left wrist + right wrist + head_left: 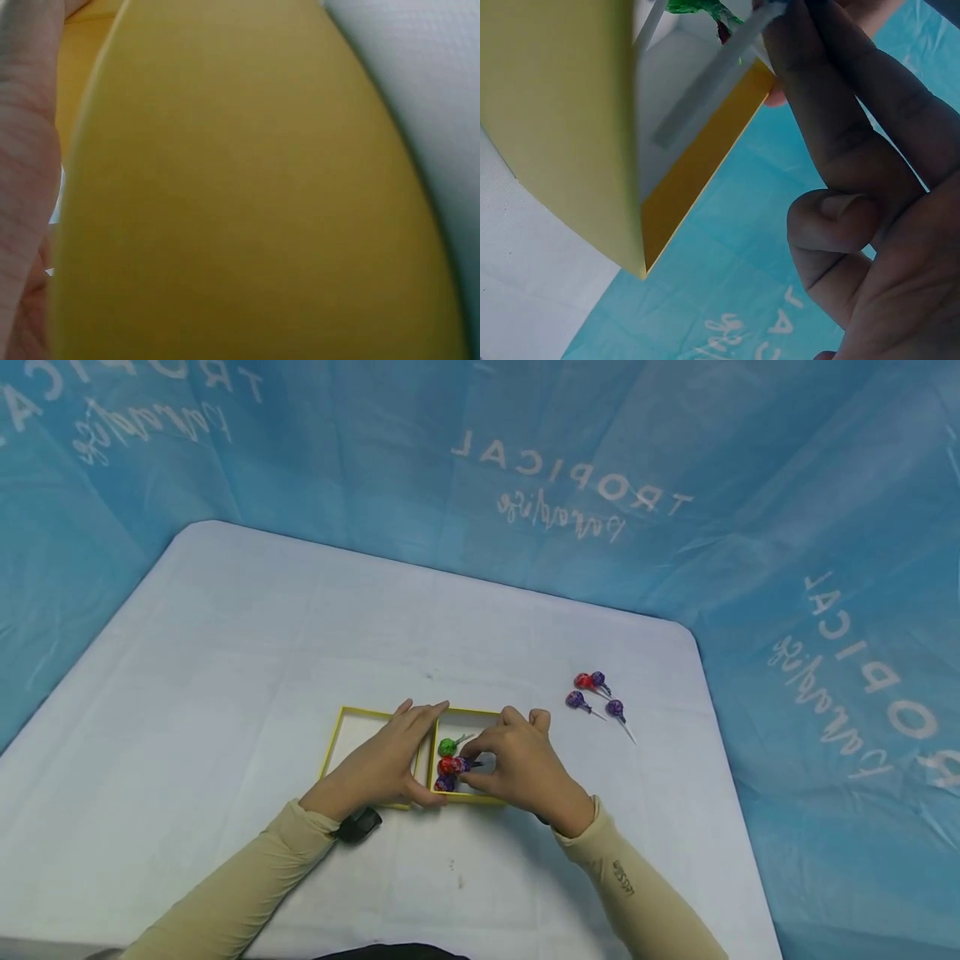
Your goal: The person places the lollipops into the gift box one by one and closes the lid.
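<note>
Both hands are meeting at the yellow-rimmed right box (480,798): my left hand (384,762) is lying across its left wall, fingers straight and thumb spread, while my right hand (525,764) is pinching a purple lollipop (463,765) inside. A jutting stick could be catching the rim, I am thinking, or a hasty release could be rolling the crowded heads over each other; should my left hand be slackening, the box might be sliding. Near the left wall a green lollipop (447,747), a red lollipop (447,766) and a second purple lollipop (445,783) are resting. My left hand is partly hiding the left box (332,743); four loose lollipops (575,699) are lying on the table (300,610).
</note>
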Demonstrator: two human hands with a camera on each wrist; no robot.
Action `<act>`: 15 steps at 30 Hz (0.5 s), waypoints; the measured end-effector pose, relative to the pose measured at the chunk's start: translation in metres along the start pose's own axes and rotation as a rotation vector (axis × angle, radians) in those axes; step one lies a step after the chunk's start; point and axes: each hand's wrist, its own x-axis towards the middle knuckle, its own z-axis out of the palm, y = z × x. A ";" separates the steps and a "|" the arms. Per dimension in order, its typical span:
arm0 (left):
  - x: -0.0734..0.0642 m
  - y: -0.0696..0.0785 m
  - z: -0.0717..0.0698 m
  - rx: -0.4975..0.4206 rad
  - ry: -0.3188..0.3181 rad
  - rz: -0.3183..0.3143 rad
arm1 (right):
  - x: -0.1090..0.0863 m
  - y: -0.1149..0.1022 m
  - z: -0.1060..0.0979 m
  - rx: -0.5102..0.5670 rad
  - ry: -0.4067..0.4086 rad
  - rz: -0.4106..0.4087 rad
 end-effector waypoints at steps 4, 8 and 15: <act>0.001 0.000 0.000 0.000 0.000 0.004 | 0.002 0.000 0.000 -0.033 -0.047 0.008; 0.001 -0.001 0.000 -0.011 0.002 -0.002 | 0.004 0.000 0.001 -0.070 -0.093 0.012; 0.000 -0.002 0.001 -0.020 0.013 0.009 | 0.005 0.000 0.005 -0.085 -0.158 0.021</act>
